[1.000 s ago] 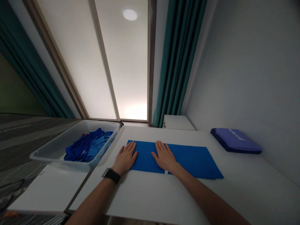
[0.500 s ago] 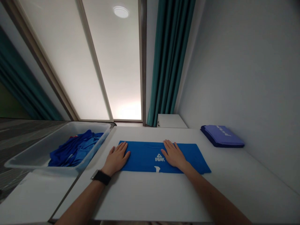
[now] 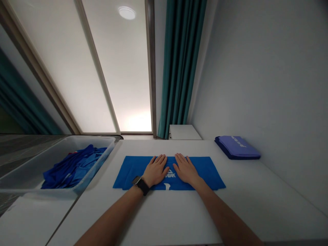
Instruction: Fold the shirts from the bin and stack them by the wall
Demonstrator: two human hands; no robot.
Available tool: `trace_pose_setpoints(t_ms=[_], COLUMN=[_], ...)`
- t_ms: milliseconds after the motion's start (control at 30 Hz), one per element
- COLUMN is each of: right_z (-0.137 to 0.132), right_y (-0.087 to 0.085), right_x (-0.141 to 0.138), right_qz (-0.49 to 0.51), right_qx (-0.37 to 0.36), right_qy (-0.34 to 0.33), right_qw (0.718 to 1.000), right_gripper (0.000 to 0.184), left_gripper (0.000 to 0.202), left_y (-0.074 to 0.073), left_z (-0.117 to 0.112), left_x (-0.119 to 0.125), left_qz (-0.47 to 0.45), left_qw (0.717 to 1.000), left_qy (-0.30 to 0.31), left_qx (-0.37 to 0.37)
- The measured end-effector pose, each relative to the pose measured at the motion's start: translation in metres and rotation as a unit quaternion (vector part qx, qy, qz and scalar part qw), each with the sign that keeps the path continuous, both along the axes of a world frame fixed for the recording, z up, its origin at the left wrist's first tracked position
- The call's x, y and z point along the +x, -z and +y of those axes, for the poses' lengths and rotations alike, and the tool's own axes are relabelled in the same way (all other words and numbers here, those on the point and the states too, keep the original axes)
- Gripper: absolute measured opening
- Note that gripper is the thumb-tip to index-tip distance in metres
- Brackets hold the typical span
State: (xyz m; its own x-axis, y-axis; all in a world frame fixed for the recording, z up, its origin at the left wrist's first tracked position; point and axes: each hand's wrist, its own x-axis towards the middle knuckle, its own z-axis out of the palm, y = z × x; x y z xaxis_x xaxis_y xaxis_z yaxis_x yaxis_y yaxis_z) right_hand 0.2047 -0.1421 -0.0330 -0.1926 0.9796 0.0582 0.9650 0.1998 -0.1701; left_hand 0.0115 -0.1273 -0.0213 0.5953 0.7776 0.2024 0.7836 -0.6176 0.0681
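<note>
While both palms press down flat, the folded blue shirt (image 3: pixel 205 171) lies spread lengthwise across the white bench (image 3: pixel 166 215), and it sits directly beneath both hands. The left grip (image 3: pixel 155 169) is fully open, fingers stretched forward and close together. It clasps nothing and only rests on the cloth a little left of the middle. The right grip (image 3: pixel 186 169) is likewise open and flat, holding nothing, and lies on the shirt just beside the left one. Between the two hands a white PEAK logo (image 3: pixel 170 175) shows on the fabric, its edge partly covered by the left thumb. The shirt reaches out past each hand, to the left and to the right, and its near edge lies at the wrists. A dark watch (image 3: pixel 140 184) sits on the left wrist, over the shirt's near edge. To the left, beside the bench, a clear plastic bin (image 3: pixel 28 167) holds crumpled blue garments (image 3: pixel 71 167). At the far right of the bench, near the wall and well apart from the hands, lies a folded purple stack (image 3: pixel 237 147).
</note>
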Motion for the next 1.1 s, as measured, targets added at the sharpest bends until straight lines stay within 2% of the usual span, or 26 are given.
trace_pose_setpoints(t_ms=[100,267,367,600,733,967,1100], right_z=[-0.001,-0.005,-0.007,-0.008,-0.006,-0.003,-0.005], right_y=[-0.002,-0.006,-0.005,0.001,0.003,0.011,0.007], right_x=[-0.001,0.006,0.024,0.088,0.111,0.132,0.152], right_qz=[0.003,0.005,-0.004,-0.023,-0.022,0.024,0.070], right_qx=[0.003,-0.002,-0.017,-0.035,-0.031,-0.013,-0.023], right_qy=[0.002,0.014,0.038,0.082,0.067,0.024,0.024], right_qw=[1.000,1.000,0.999,0.996,0.997,0.999,0.997], right_gripper=[0.064,0.066,0.068,0.070,0.066,0.063,0.065], left_gripper=[0.055,0.055,0.057,0.059,0.060,0.059,0.059], left_y=[0.006,0.003,0.001,0.008,0.007,0.006,0.005], left_z=[0.004,0.002,0.002,0.008,0.008,0.009,0.009], left_x=[-0.001,-0.002,-0.002,-0.004,-0.004,-0.004,-0.004], left_qz=[-0.008,-0.009,-0.003,-0.020,-0.017,-0.019,-0.015], left_qw=[1.000,1.000,1.000,0.999,0.999,0.999,0.999], left_qy=[-0.003,-0.005,-0.007,-0.001,0.001,-0.001,-0.001], left_qx=[-0.007,-0.013,-0.021,-0.031,-0.035,-0.036,-0.037])
